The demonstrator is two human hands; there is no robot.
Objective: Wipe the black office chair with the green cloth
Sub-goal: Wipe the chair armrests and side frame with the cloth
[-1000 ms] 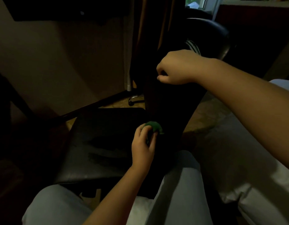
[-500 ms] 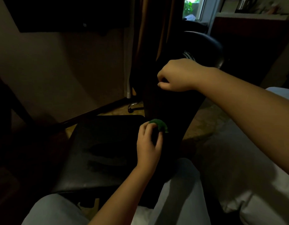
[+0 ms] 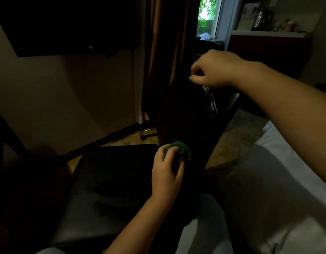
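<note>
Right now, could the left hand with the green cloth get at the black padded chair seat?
Probably yes. The left hand grips the crumpled green cloth low on the chair's dark backrest, right beside the black padded seat; nothing shows between them.

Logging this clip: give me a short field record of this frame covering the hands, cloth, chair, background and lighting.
left hand: holds the bunched green cloth, pressing it to the lower backrest just above the seat
right hand: fingers curled, gripping the backrest's top edge
black office chair: close in front of the person's knees
background: curtain, window, kettle at the upper right
lighting: dim; chair detail is hard to make out
</note>
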